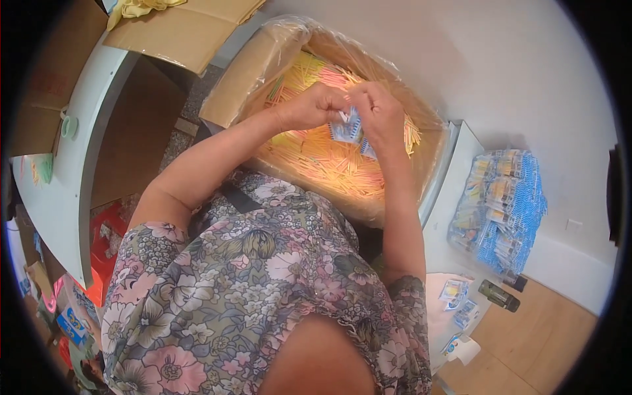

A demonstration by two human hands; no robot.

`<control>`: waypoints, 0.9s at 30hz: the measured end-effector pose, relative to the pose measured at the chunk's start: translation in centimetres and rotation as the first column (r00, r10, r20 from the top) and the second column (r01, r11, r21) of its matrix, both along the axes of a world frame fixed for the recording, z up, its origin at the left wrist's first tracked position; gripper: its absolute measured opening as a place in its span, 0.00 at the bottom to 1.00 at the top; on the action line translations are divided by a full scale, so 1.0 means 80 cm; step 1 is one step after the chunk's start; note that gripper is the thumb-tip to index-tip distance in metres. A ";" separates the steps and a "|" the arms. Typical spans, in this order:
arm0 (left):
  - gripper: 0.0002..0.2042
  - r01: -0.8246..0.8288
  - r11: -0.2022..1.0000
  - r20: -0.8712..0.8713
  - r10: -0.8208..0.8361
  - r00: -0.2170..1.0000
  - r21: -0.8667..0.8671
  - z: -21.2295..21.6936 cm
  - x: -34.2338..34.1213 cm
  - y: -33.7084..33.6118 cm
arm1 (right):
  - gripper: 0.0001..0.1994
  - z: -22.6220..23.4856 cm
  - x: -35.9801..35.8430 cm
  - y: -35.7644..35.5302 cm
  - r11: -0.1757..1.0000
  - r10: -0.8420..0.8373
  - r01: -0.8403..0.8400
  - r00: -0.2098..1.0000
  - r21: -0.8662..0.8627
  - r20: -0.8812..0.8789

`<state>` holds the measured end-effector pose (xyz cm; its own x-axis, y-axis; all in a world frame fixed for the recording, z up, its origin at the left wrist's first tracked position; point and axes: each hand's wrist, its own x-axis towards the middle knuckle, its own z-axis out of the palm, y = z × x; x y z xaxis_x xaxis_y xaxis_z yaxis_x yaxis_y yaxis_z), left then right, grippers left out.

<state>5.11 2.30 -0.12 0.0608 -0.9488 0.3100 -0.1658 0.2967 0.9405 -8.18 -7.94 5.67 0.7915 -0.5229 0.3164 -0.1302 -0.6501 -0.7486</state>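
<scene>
Bright light pales the wall (461,59) at upper right, fisheye distortion curves the desk (69,191) at left, and corners go black.

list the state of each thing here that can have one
blue-clear packet: held, seal unclear
left hand: fingers bent, grip unclear
right hand: closed on packet
cardboard box: open, plastic-lined
coloured sticks: loose, heaped inside
packet pile: stacked

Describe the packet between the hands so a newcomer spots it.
Find the carton of coloured sticks. Above it, left hand and right hand meet at a blue and clear packet. Unlike the packets heaped at right, it's in hand, and shows more than the blue piece beside it.
</scene>
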 end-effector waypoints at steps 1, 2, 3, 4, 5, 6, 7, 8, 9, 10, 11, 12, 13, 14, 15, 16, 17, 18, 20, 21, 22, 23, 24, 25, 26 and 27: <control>0.06 -0.005 0.999 0.076 0.008 0.997 -0.046 0.000 -0.001 0.000 | 0.09 0.003 0.000 0.002 0.998 -0.057 0.051 0.985 -0.044 -0.164; 0.06 -0.002 0.999 0.078 0.006 0.997 -0.045 -0.003 -0.001 -0.001 | 0.09 0.005 0.000 0.004 0.991 -0.119 0.093 0.940 -0.095 -0.321; 0.06 0.016 0.999 0.064 -0.013 0.998 -0.048 -0.003 -0.004 -0.002 | 0.09 0.001 -0.001 0.003 0.990 -0.129 0.104 0.939 -0.095 -0.318; 0.06 0.035 0.998 0.050 -0.032 0.998 -0.051 -0.004 -0.006 -0.004 | 0.11 -0.007 -0.001 0.001 0.993 -0.095 0.109 0.974 0.055 -0.207; 0.06 0.047 0.998 0.051 -0.044 0.998 -0.051 -0.004 -0.006 -0.002 | 0.13 -0.015 -0.002 -0.001 0.975 -0.078 0.094 0.993 0.202 -0.088; 0.06 0.076 0.997 0.065 -0.075 0.995 -0.021 -0.003 -0.006 0.000 | 0.13 -0.019 -0.004 -0.003 0.974 -0.087 0.103 0.992 0.202 -0.088; 0.06 0.106 0.994 0.077 -0.106 0.991 0.008 -0.002 -0.007 0.000 | 0.11 -0.024 -0.008 -0.004 0.956 -0.084 0.099 0.994 0.276 -0.063; 0.06 0.116 0.993 0.075 -0.116 0.990 0.008 -0.002 -0.008 -0.002 | 0.10 -0.027 -0.011 -0.006 0.933 -0.084 0.093 0.996 0.349 -0.039; 0.05 0.165 0.983 -0.002 -0.166 0.986 0.078 -0.001 -0.008 -0.003 | 0.10 -0.030 -0.015 -0.012 0.931 -0.092 0.100 0.995 0.351 -0.041; 0.05 0.219 0.965 -0.085 -0.209 0.974 0.145 -0.002 -0.008 -0.002 | 0.10 -0.032 -0.023 -0.022 0.939 -0.149 0.155 0.988 0.307 -0.042; 0.05 0.228 0.962 -0.092 -0.216 0.972 0.148 -0.001 -0.007 -0.001 | 0.10 -0.033 -0.033 -0.030 0.942 -0.206 0.210 0.978 0.263 -0.042; 0.06 0.224 0.954 -0.194 -0.186 0.963 0.200 0.002 -0.006 0.000 | 0.08 -0.023 -0.045 -0.034 0.921 -0.204 0.225 0.974 0.317 -0.098; 0.06 0.225 0.942 -0.293 -0.148 0.945 0.251 0.005 -0.003 0.000 | 0.08 -0.017 -0.054 -0.034 0.918 -0.210 0.233 0.972 0.321 -0.105; 0.08 0.200 0.939 -0.256 -0.127 0.958 0.281 0.009 -0.001 0.000 | 0.09 -0.011 -0.065 -0.031 0.946 -0.131 0.192 0.964 0.263 -0.232; 0.08 0.207 0.936 -0.262 -0.131 0.956 0.286 0.008 0.001 0.001 | 0.09 -0.008 -0.074 -0.025 0.967 -0.055 0.139 0.932 0.213 -0.358; 0.09 0.269 0.904 -0.244 -0.193 0.950 0.332 0.005 0.006 0.000 | 0.08 -0.008 -0.079 -0.015 0.941 0.001 0.151 0.893 0.303 -0.449; 0.11 0.327 0.866 -0.229 -0.255 0.939 0.378 0.003 0.009 -0.002 | 0.08 -0.022 -0.087 -0.006 0.937 0.000 0.158 0.892 0.310 -0.453; 0.11 0.335 0.860 -0.232 -0.261 0.937 0.385 0.004 0.008 -0.003 | 0.08 -0.045 -0.099 0.006 0.950 0.121 0.011 0.908 0.311 -0.402; 0.12 0.392 0.825 -0.168 -0.354 0.920 0.408 0.003 0.007 -0.002 | 0.08 -0.061 -0.108 0.029 0.940 0.245 -0.134 0.906 0.314 -0.345; 0.12 0.394 0.821 -0.167 -0.357 0.919 0.413 0.006 0.007 -0.002 | 0.09 -0.058 -0.109 0.036 0.902 0.217 -0.061 0.920 0.428 -0.327; 0.12 0.418 0.798 -0.182 -0.377 0.908 0.434 0.009 0.007 -0.002 | 0.10 -0.057 -0.109 0.040 0.846 0.186 0.009 0.932 0.534 -0.310; 0.12 0.440 0.775 -0.196 -0.396 0.897 0.453 0.012 0.008 -0.001 | 0.09 -0.058 -0.103 0.025 0.958 0.206 -0.131 0.932 0.254 -0.297; 0.12 0.438 0.775 -0.189 -0.397 0.898 0.455 0.013 0.004 0.000 | 0.09 -0.059 -0.101 0.016 0.959 0.205 -0.132 0.935 0.252 -0.290; 0.12 0.472 0.769 -0.251 -0.401 0.881 0.431 0.012 -0.003 0.005 | 0.08 -0.058 -0.099 0.009 0.966 0.100 -0.022 0.951 0.258 -0.294; 0.12 0.505 0.763 -0.311 -0.404 0.860 0.404 0.008 -0.008 0.006 | 0.08 -0.058 -0.097 0.006 0.960 -0.005 0.087 0.955 0.265 -0.297; 0.12 0.553 0.742 -0.336 -0.446 0.829 0.380 0.005 -0.012 0.007 | 0.08 -0.057 -0.091 0.009 0.961 -0.002 0.081 0.958 0.263 -0.288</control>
<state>4.12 2.86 0.28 -0.4494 -0.8861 -0.1135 0.1020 -0.1771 0.9789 -15.46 -7.24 1.13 0.8032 -0.5911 -0.0741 -0.3842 -0.4190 -0.8227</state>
